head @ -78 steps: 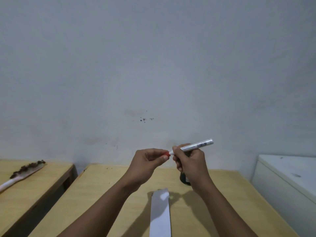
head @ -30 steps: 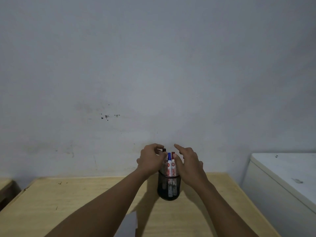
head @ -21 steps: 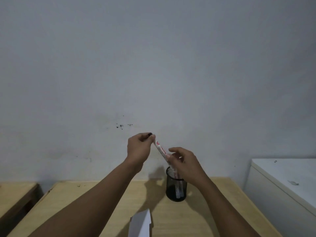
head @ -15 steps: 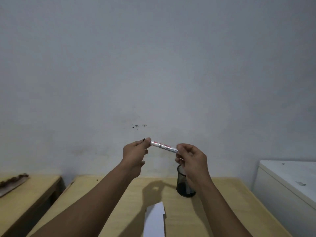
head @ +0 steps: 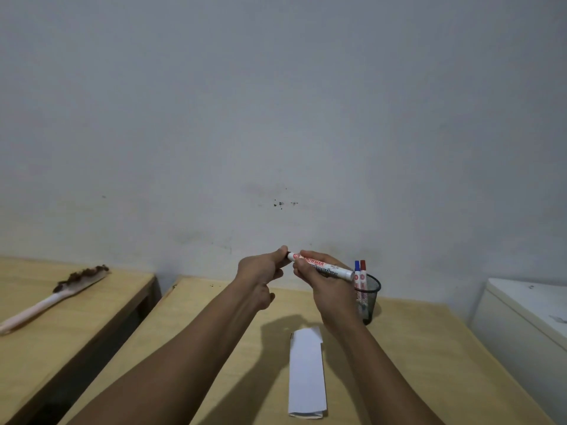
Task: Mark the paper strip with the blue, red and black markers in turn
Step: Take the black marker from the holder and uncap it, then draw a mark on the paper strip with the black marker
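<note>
Both hands hold a white marker [head: 325, 268] with a black cap end, level above the desk. My left hand [head: 264, 268] pinches the black cap at the marker's left end. My right hand [head: 322, 280] grips the barrel. Below them a white paper strip [head: 306, 369] lies lengthwise on the wooden desk [head: 429, 348]. A black mesh pen cup [head: 369, 299] stands behind my right hand, with the blue marker [head: 356, 269] and the red marker [head: 363, 269] upright in it.
A second wooden table [head: 36, 332] at the left carries a long-handled brush [head: 55, 296]. A dark gap separates the two tables. A white cabinet [head: 527, 320] stands at the right. A grey wall rises close behind the desk.
The red marker went back into the cup and both hands lifted the black-capped marker out. It swung from tilted to level and came down over the paper strip.
</note>
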Available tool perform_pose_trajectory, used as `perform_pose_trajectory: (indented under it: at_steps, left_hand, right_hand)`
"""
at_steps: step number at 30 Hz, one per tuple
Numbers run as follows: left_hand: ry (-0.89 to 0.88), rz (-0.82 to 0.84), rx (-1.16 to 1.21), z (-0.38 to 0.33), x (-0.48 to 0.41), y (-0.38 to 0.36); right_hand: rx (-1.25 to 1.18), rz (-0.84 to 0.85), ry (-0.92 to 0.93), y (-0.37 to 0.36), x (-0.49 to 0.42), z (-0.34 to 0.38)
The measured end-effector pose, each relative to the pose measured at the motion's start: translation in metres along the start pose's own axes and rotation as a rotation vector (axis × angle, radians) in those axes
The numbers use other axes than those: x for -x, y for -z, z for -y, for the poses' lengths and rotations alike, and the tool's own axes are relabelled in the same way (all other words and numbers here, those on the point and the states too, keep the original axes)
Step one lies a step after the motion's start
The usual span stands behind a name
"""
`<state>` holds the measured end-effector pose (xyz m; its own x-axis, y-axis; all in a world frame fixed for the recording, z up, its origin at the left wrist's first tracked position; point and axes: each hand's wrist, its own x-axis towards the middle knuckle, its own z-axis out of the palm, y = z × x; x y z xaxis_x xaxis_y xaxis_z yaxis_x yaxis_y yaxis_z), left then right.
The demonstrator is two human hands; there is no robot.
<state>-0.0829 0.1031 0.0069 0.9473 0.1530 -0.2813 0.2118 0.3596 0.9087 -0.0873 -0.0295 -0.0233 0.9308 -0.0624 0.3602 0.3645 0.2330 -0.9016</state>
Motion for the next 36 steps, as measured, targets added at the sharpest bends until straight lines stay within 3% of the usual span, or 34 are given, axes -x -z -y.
perform_pose_trajectory:
  at_steps: [10,12,14,17,19,21,32,34,36]
  left_hand:
    - [0.037,-0.062,-0.014,0.018,-0.019,0.007]
    - [-0.026,-0.095,0.002,0.020,-0.028,0.013]
    - [-0.213,-0.150,-0.036,0.027,-0.040,0.023]
    - [-0.509,-0.258,-0.474,0.047,-0.057,0.041]
    - [-0.590,-0.262,-0.815,0.064,-0.062,0.053]
    - [-0.612,-0.214,-1.010,0.081,-0.064,0.064]
    - [-0.527,-0.159,-1.210,0.113,-0.071,0.079]
    - [-0.574,-0.177,-1.245,0.117,-0.068,0.081]
    - [-0.742,-0.225,-1.262,0.122,-0.059,0.081]
  right_hand:
    - [0.257,0.187,0.131,0.017,0.001,-0.019]
    - [0.308,0.222,0.155,0.020,0.003,-0.026]
    - [0.306,0.203,0.157,0.023,0.004,-0.030]
    - [0.213,0.069,0.071,0.030,0.006,-0.036]
    - [0.230,0.027,0.042,0.037,0.006,-0.042]
    - [0.243,0.015,0.024,0.043,0.008,-0.046]
    - [0.179,-0.024,-0.096,0.053,0.011,-0.057]
    - [0.214,-0.022,-0.099,0.053,0.009,-0.060]
    - [0.279,-0.012,-0.102,0.053,0.006,-0.065]
